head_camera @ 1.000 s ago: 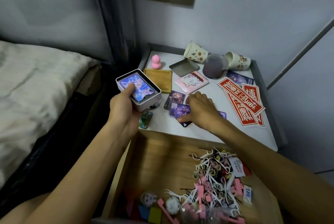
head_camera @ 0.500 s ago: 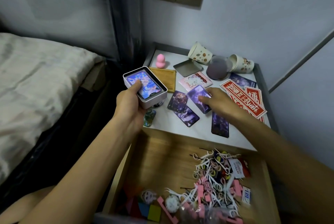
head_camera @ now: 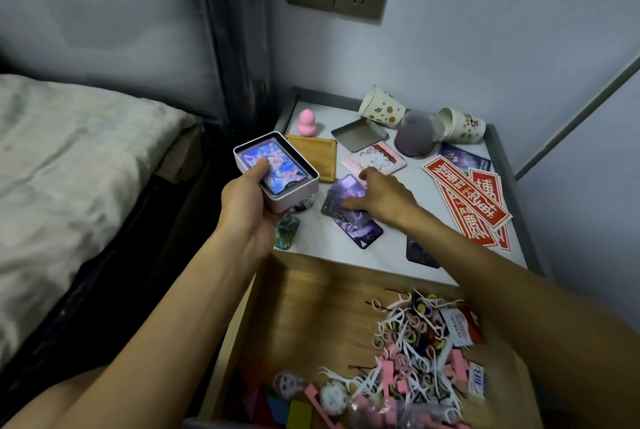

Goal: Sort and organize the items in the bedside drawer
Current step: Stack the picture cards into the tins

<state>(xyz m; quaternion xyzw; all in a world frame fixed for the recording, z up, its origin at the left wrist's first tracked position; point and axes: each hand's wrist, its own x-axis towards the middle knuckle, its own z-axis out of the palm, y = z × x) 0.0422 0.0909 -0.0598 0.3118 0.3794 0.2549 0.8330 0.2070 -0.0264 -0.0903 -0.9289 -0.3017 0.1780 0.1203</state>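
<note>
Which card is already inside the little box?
The bright blue card in the tin that the left hand holds; the dark purple cards are out on the tabletop.

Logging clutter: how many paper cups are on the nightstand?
2 paper cups, both tipped at the back: one left of the purple container, one right of it.

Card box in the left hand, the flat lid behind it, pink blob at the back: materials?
Card box: likely tinplate, satin pale finish, rolled rim. Lid: same metal look, dull grey sheen. Pink blob: seems a foam makeup sponge, matte, gourd-shaped.
</note>
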